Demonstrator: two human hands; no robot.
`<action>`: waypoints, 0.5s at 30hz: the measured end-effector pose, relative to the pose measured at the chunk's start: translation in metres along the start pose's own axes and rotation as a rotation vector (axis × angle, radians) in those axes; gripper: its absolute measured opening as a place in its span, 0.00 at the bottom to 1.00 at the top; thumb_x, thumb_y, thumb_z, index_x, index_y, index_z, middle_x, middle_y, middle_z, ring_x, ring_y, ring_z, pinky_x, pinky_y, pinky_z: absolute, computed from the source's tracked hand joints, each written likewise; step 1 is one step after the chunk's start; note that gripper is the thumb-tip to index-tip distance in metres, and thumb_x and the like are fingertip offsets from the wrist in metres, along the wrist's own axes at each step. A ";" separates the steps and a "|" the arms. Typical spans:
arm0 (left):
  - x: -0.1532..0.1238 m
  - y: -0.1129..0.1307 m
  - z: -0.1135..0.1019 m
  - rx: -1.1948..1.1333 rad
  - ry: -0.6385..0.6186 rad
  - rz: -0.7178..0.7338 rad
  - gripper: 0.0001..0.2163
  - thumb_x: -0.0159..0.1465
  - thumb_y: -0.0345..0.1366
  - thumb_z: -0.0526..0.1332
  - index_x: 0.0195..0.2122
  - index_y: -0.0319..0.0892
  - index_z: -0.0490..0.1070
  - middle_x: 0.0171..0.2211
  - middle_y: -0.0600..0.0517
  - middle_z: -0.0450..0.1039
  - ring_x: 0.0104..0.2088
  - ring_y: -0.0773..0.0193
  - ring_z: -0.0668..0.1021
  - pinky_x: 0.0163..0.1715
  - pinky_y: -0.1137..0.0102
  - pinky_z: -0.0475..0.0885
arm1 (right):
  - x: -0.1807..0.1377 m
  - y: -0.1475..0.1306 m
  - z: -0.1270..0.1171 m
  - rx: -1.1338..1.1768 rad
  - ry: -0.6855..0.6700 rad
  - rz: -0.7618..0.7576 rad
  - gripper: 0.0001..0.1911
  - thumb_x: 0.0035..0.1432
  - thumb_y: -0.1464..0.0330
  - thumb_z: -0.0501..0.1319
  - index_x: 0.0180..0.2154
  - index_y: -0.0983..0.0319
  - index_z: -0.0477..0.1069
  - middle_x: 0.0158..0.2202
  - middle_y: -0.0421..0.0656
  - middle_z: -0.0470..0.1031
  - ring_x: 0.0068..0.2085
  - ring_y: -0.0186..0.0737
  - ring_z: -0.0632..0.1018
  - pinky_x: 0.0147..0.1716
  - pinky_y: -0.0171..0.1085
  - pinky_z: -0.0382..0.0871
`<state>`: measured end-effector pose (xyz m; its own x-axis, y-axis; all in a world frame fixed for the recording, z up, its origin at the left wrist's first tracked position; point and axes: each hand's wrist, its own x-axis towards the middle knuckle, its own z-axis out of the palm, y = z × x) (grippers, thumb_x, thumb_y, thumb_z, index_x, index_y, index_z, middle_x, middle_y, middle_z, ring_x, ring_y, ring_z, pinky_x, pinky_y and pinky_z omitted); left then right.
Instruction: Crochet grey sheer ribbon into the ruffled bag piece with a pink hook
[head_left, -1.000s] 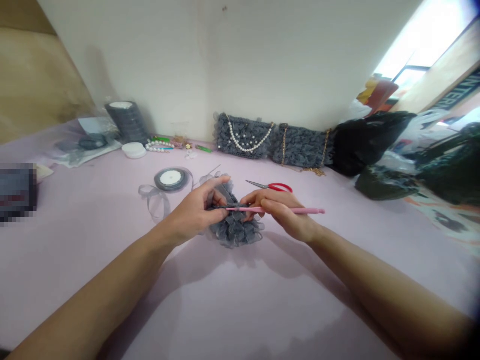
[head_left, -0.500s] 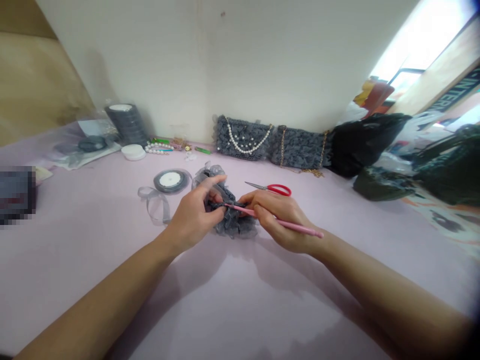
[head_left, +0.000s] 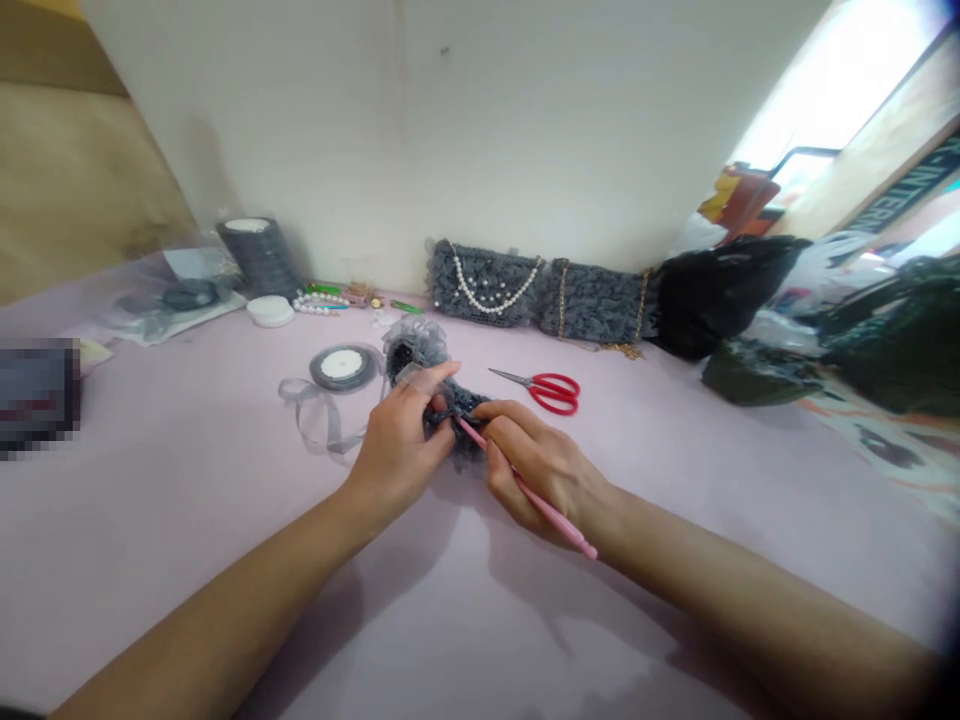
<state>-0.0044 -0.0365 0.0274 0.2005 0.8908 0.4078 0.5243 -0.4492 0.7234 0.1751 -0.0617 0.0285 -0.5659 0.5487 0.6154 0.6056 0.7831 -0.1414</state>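
A dark grey crocheted piece with sheer ruffles (head_left: pixel 414 346) is held between both hands over the table. My left hand (head_left: pixel 401 430) is closed on its edge, thumb and fingers pinching it, with the index finger stretched out over the top. My right hand (head_left: pixel 540 465) grips a pink crochet hook (head_left: pixel 555 518), whose tip enters the crocheted piece near my left thumb; the right fingertips also touch the work. To the left lies a spool of grey ribbon (head_left: pixel 346 367), with a loose ribbon length (head_left: pixel 324 412) curling towards my left hand.
Red-handled scissors (head_left: pixel 553 392) lie beyond my right hand. Two grey ruffled bags, one with a pearl strand (head_left: pixel 480 302) and one with gold chain (head_left: pixel 600 300), lean on the wall. Stacked spools (head_left: pixel 256 262), beads (head_left: pixel 319 301) and a white disc (head_left: pixel 271 311) stand back left; a black plastic bag (head_left: pixel 720 295) lies right.
The hook has swung, its back end now lower and nearer me. My right hand has moved slightly left and down, and the crocheted piece has tilted, uncovering more of its far end and the scissor handles.
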 end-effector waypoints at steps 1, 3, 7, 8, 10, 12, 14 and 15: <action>0.000 -0.001 0.000 -0.003 0.007 -0.001 0.25 0.57 0.25 0.58 0.57 0.42 0.69 0.35 0.53 0.71 0.37 0.62 0.74 0.42 0.67 0.69 | -0.001 0.000 0.002 -0.027 -0.001 -0.015 0.10 0.64 0.77 0.48 0.34 0.61 0.65 0.37 0.50 0.74 0.42 0.43 0.78 0.35 0.38 0.79; 0.000 -0.002 0.002 -0.010 0.015 -0.007 0.24 0.57 0.25 0.58 0.57 0.42 0.69 0.35 0.53 0.70 0.36 0.62 0.74 0.42 0.67 0.70 | -0.004 0.001 0.005 -0.065 -0.029 -0.043 0.10 0.66 0.76 0.48 0.35 0.62 0.66 0.37 0.51 0.73 0.44 0.45 0.78 0.36 0.38 0.79; -0.001 0.000 0.004 -0.055 -0.001 0.003 0.24 0.57 0.24 0.58 0.56 0.41 0.69 0.35 0.52 0.70 0.37 0.62 0.74 0.43 0.66 0.70 | -0.005 0.003 0.008 -0.083 -0.027 -0.060 0.10 0.67 0.74 0.48 0.36 0.62 0.66 0.38 0.50 0.73 0.37 0.42 0.78 0.31 0.38 0.78; -0.002 0.000 0.005 -0.069 -0.002 0.009 0.24 0.57 0.24 0.58 0.55 0.41 0.70 0.35 0.51 0.70 0.38 0.61 0.74 0.44 0.66 0.70 | -0.004 0.004 0.008 -0.079 -0.014 -0.065 0.10 0.68 0.74 0.49 0.36 0.61 0.66 0.38 0.50 0.73 0.37 0.42 0.78 0.32 0.38 0.77; -0.002 0.000 0.006 -0.094 -0.007 0.017 0.23 0.57 0.24 0.58 0.55 0.40 0.69 0.37 0.50 0.71 0.40 0.60 0.75 0.46 0.65 0.70 | -0.002 0.006 0.010 -0.087 0.050 -0.100 0.08 0.68 0.74 0.50 0.37 0.60 0.66 0.36 0.48 0.72 0.37 0.42 0.78 0.31 0.38 0.76; -0.003 0.000 0.006 -0.113 0.001 0.001 0.24 0.57 0.24 0.57 0.57 0.39 0.68 0.37 0.50 0.71 0.42 0.60 0.75 0.48 0.64 0.70 | 0.000 0.009 0.012 -0.105 0.093 -0.132 0.07 0.67 0.74 0.52 0.37 0.60 0.65 0.34 0.47 0.72 0.36 0.42 0.78 0.30 0.38 0.75; -0.004 -0.001 0.007 -0.152 0.000 -0.046 0.28 0.57 0.25 0.58 0.61 0.38 0.64 0.37 0.50 0.71 0.42 0.60 0.75 0.48 0.64 0.70 | 0.000 0.011 0.015 -0.130 0.117 -0.154 0.06 0.67 0.75 0.53 0.36 0.60 0.64 0.33 0.46 0.71 0.35 0.41 0.77 0.29 0.37 0.74; -0.004 -0.001 0.007 -0.186 -0.005 -0.077 0.30 0.57 0.26 0.59 0.63 0.38 0.61 0.37 0.51 0.71 0.41 0.60 0.75 0.47 0.64 0.70 | 0.000 0.013 0.017 -0.143 0.124 -0.161 0.06 0.67 0.75 0.54 0.35 0.60 0.64 0.33 0.47 0.71 0.34 0.41 0.77 0.28 0.37 0.74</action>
<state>0.0003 -0.0391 0.0213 0.1702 0.9232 0.3446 0.3761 -0.3841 0.8432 0.1737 -0.0468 0.0132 -0.5937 0.3734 0.7128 0.5913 0.8033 0.0717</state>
